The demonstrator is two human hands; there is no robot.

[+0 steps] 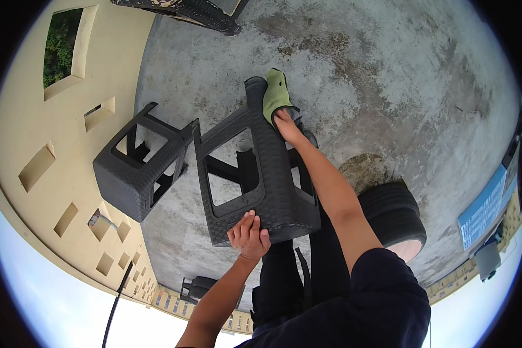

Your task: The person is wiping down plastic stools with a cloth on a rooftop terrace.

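Note:
A black woven-pattern plastic stool or small table (267, 174) is tipped on its side in front of me, its legs pointing away. My left hand (249, 237) holds its near lower edge, fingers bent over the textured side. At the upper right, my right hand (285, 122) grips a pale green fabric piece with dark edging (277, 91), perhaps a cloth or mitt, pressed against the outer side of a leg. The fingertips are partly hidden in the fabric. A dark object shows partly behind the right wrist; its kind cannot be told.
A similar black piece (130, 174) lies left, near the pierced cream wall (65, 169). Stacked tyres (391, 213) stand close on my right. Worn dark furniture (200, 13) is at the top; another black piece (200, 287) stands below left. A blue panel (483, 206) is far right.

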